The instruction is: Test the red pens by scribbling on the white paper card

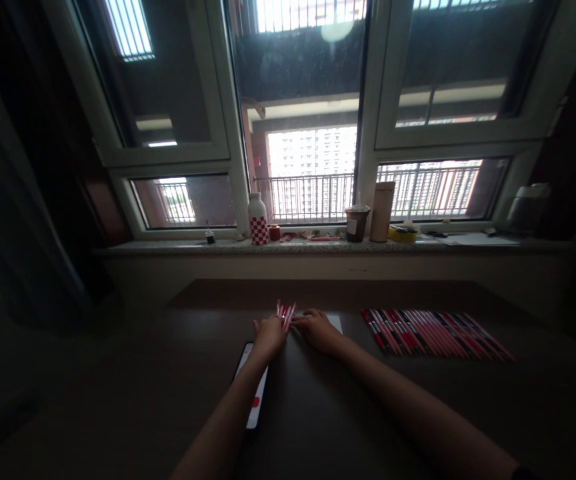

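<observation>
My left hand [269,335] is closed round a small bunch of pink-red pens [285,312] whose tips stick up past its fingers. My right hand [318,329] rests beside it, fingers curled and touching the same bunch at its near side. Both hands lie on a dark table [133,393], partly over a white sheet [335,323]. To the right, a long row of several more pink and red pens [433,333] lies side by side on the tabletop. Under my left forearm a phone [254,393] with a lit white screen lies flat.
Behind the table runs a stone window sill [178,247] holding a red-checked white bottle [257,219], a dark cup [357,223], a tall beige tumbler [383,211], a yellow tin [403,233] and papers [478,239]. Large windows stand above. A dark curtain [13,220] hangs left.
</observation>
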Action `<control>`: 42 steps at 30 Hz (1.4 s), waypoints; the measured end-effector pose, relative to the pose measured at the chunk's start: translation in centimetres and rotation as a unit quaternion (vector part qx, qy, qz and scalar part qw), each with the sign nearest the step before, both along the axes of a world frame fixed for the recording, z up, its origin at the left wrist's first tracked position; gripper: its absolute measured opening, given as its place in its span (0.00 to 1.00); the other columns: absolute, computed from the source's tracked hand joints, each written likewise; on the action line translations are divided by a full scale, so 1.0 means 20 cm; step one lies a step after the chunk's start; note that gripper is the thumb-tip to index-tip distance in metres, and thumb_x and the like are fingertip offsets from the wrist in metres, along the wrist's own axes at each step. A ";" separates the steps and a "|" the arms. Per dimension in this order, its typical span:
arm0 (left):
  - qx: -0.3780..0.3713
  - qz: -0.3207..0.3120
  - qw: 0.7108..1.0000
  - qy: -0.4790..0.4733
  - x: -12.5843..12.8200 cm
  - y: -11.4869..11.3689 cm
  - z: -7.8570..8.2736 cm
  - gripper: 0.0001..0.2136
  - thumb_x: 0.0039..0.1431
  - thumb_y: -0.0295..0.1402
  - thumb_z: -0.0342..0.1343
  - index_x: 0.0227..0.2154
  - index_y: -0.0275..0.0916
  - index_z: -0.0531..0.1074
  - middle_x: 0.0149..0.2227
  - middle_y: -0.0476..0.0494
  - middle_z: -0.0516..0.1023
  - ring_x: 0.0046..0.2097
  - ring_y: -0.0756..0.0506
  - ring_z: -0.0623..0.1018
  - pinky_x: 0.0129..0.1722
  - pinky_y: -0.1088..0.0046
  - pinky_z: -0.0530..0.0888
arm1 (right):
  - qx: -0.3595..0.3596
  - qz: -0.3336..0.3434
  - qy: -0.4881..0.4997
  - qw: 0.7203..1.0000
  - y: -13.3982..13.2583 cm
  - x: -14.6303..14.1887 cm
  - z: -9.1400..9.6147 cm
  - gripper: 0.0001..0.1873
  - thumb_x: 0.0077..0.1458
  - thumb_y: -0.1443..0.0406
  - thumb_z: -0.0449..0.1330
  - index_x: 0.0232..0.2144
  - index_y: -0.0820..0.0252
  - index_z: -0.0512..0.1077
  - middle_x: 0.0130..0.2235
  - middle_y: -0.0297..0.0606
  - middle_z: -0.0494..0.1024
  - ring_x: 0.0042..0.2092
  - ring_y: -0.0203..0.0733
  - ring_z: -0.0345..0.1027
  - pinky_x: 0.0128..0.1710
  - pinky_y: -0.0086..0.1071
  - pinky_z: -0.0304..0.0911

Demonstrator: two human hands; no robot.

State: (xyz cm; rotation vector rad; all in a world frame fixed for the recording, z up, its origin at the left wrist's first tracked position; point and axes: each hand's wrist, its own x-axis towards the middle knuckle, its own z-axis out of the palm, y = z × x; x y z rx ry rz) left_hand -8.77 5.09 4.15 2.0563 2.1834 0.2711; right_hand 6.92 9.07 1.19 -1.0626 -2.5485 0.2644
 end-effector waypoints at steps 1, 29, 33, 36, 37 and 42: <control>0.002 -0.005 1.000 -0.002 0.01 0.00 0.00 0.17 0.60 0.36 0.42 0.48 0.48 0.72 0.54 0.42 0.73 0.55 0.38 0.71 0.60 0.45 0.54 | 0.000 -0.002 0.000 1.000 0.00 0.01 0.00 0.29 0.58 0.72 0.47 0.56 0.35 0.62 0.57 0.24 0.69 0.56 0.47 0.58 0.56 0.47 0.50; 0.058 0.035 0.997 -0.024 0.12 -0.09 -0.01 0.17 0.61 0.39 0.44 0.47 0.43 0.71 0.47 0.36 0.74 0.49 0.37 0.74 0.56 0.36 0.53 | 0.032 -0.015 -0.011 0.999 -0.07 0.11 0.01 0.29 0.58 0.71 0.49 0.57 0.35 0.61 0.59 0.30 0.66 0.57 0.50 0.55 0.57 0.58 0.43; 0.061 0.041 0.997 -0.025 0.11 -0.09 0.00 0.16 0.60 0.39 0.45 0.47 0.44 0.72 0.46 0.36 0.75 0.49 0.37 0.74 0.55 0.35 0.53 | 0.028 -0.011 -0.013 0.999 -0.06 0.08 0.01 0.28 0.58 0.71 0.49 0.55 0.37 0.63 0.60 0.29 0.65 0.58 0.50 0.54 0.58 0.61 0.39; 0.063 0.043 0.997 -0.027 0.11 -0.09 0.00 0.16 0.59 0.40 0.45 0.44 0.45 0.73 0.45 0.37 0.75 0.48 0.37 0.74 0.55 0.35 0.53 | 0.031 -0.010 -0.012 0.999 -0.05 0.07 0.02 0.26 0.58 0.72 0.50 0.54 0.39 0.64 0.58 0.30 0.66 0.58 0.49 0.54 0.58 0.62 0.37; 0.061 0.044 0.997 -0.029 0.11 -0.09 0.00 0.16 0.59 0.41 0.45 0.43 0.45 0.74 0.45 0.37 0.75 0.48 0.37 0.74 0.55 0.35 0.53 | 0.036 -0.011 -0.011 0.999 -0.05 0.07 0.02 0.25 0.58 0.72 0.50 0.54 0.41 0.64 0.57 0.31 0.68 0.58 0.49 0.54 0.58 0.62 0.37; 0.040 0.039 0.998 -0.034 0.11 -0.09 0.01 0.15 0.58 0.40 0.47 0.40 0.46 0.76 0.47 0.38 0.74 0.50 0.37 0.73 0.55 0.35 0.52 | 0.060 -0.018 -0.028 0.998 -0.05 0.09 0.03 0.21 0.60 0.70 0.49 0.52 0.43 0.67 0.53 0.35 0.71 0.57 0.50 0.55 0.58 0.61 0.38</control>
